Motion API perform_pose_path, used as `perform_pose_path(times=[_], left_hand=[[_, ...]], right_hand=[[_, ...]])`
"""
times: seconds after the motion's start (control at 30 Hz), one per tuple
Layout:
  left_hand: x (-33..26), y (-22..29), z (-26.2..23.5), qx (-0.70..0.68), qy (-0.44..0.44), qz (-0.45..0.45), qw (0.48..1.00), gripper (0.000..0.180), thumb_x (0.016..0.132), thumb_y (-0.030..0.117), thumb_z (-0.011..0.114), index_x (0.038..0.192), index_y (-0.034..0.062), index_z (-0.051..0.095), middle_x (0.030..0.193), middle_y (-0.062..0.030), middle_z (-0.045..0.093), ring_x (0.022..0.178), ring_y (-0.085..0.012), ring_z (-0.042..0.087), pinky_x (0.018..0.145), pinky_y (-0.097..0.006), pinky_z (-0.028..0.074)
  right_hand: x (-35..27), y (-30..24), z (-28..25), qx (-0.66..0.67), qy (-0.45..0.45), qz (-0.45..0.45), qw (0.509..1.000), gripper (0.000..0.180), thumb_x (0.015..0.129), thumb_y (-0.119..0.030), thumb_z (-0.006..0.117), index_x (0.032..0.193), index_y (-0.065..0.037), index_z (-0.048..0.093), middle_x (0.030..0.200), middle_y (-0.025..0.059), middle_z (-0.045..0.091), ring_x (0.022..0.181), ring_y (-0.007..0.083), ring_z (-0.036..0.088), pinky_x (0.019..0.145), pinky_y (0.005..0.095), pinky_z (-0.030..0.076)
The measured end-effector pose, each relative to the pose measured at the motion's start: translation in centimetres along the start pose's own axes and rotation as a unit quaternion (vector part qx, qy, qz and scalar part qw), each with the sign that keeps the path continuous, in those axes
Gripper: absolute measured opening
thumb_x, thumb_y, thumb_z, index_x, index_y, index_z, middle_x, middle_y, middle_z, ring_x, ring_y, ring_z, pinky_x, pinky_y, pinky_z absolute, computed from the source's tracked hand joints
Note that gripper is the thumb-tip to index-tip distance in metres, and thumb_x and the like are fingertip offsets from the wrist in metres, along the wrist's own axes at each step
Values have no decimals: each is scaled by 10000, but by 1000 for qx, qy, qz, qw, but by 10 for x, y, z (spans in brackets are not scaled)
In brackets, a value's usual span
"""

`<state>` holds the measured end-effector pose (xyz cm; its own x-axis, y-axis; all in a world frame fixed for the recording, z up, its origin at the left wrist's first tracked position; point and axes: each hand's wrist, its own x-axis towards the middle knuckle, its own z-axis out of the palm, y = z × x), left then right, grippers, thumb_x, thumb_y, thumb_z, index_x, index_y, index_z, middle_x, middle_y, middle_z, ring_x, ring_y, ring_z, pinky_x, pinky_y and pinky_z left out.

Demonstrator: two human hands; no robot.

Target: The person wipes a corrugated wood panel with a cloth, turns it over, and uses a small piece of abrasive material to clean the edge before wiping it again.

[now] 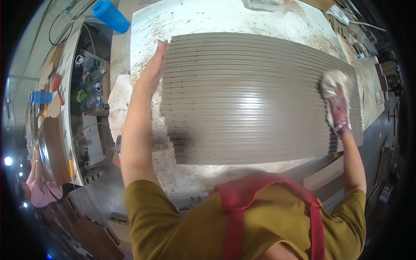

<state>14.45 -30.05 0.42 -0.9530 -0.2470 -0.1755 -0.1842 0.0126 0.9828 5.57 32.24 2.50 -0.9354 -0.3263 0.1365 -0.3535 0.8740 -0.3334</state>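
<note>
Many long, narrow grey-brown strips (242,99) lie side by side, forming a wide slab on the white table in front of me. My left hand (157,65), bare and with straight fingers, stands edge-on against the strips' left ends near the far corner. Over at the right end, my right hand (340,106) wears a purplish-red glove and grips a crumpled whitish rag (337,80). The rag rests on the strips' upper surface; motion slightly blurs that hand. A few strips at the near right corner sit unevenly.
The smudged white table (147,26) extends beyond the strips. A blue cup-like container (111,16) stands at the far left. Left of the table, a shelf unit (71,86) holds plastic bottles (92,93). Another person in pink (43,193) is at the far left. Cardboard (323,173) lies below right.
</note>
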Motion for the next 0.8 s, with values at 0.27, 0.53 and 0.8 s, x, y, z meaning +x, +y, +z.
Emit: perform_pose_path(times=[0.27, 0.53, 0.8], left_hand=[[-42, -14, 8, -224, 31, 10, 974, 811, 938, 631, 123, 1467, 18, 168, 1515, -137, 228, 1390, -267, 230, 1135, -388, 206], [-40, -32, -10, -330, 51, 38, 942, 902, 893, 703, 141, 1466, 6, 159, 1487, -178, 287, 1385, -287, 245, 1151, -410, 124], [1, -13, 14, -170, 10, 45, 984, 864, 900, 687, 44, 1475, 62, 200, 1524, -124, 228, 1415, -239, 175, 1151, -395, 120]], right_hand=[[42, -269, 103, -50, -72, -341, 936, 694, 855, -435, 559, 1426, -108, 338, 1471, 180, 305, 1352, 351, 288, 1114, 506, 192], [75, -339, 118, 80, -69, -452, 886, 610, 821, -199, 628, 1384, -130, 406, 1389, 115, 436, 1275, 313, 413, 1073, 463, 309], [93, -159, 67, -50, 33, -195, 979, 517, 856, -225, 562, 1345, -93, 461, 1334, 212, 478, 1261, 381, 424, 1080, 439, 301]])
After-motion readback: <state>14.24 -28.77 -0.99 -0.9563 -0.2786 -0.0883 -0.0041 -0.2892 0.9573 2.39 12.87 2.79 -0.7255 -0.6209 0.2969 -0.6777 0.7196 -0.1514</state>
